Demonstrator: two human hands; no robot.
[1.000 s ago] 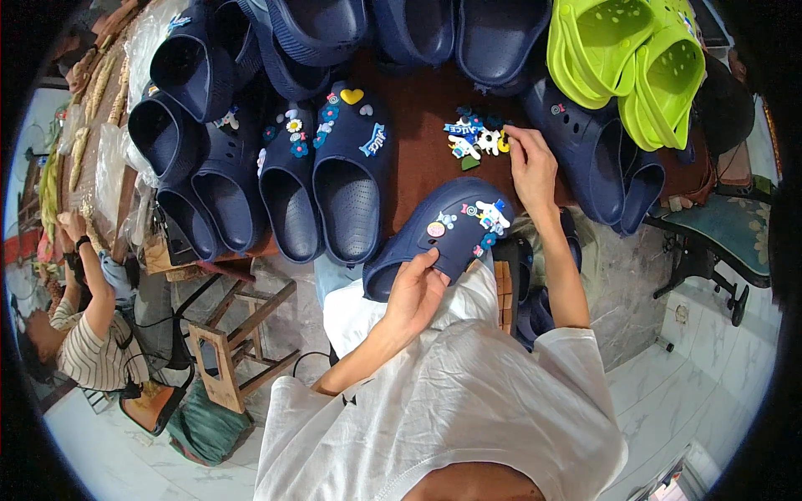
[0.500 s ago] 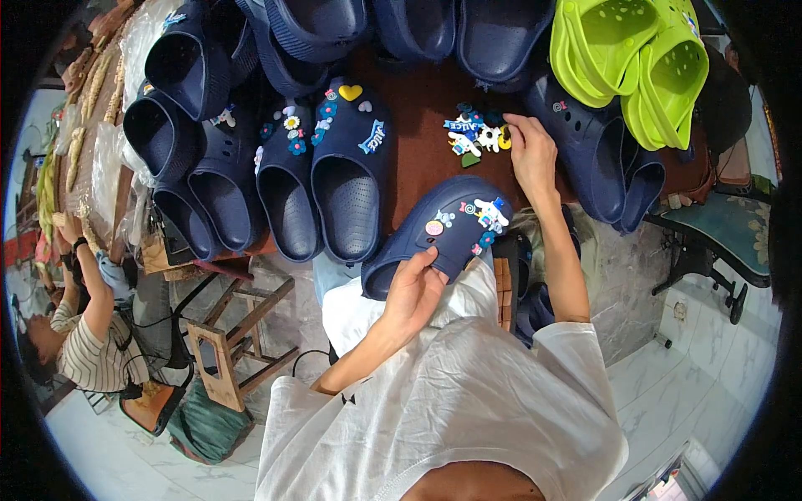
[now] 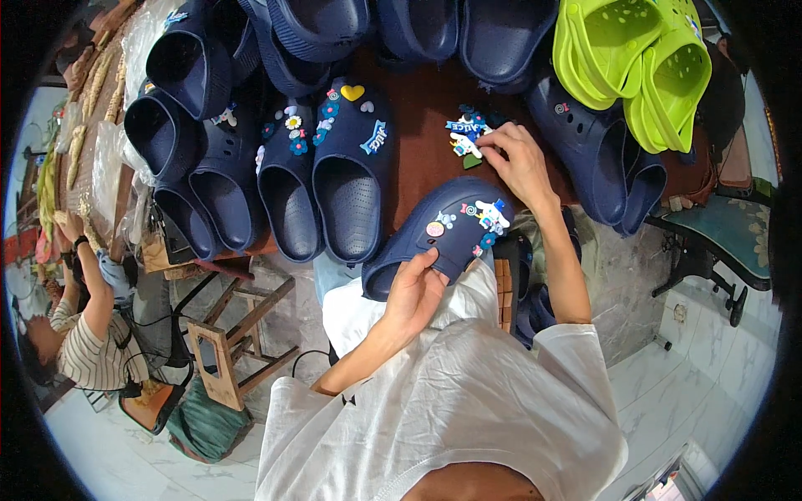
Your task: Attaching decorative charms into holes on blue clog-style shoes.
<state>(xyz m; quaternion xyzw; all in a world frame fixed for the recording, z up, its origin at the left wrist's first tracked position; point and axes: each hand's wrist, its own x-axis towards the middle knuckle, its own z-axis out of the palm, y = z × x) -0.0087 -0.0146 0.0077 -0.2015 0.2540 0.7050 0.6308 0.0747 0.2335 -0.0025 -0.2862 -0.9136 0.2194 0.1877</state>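
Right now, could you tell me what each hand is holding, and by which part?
The left hand grips the navy clog at its heel end. The right hand only fingers the loose charms on the table.

Clad in a loose white T-shirt (image 3: 451, 417) of plain knit, wrinkled across chest and shoulders. 2 short sleeves, ending above the elbows, hems wide and slack. Small dark mark (image 3: 348, 400) printed low on the left side of that shirt. Forearms bare below the sleeves. Left hand (image 3: 413, 292) and right hand (image 3: 518, 163) bare too: no gloves, no rings, no watch or band at either wrist.
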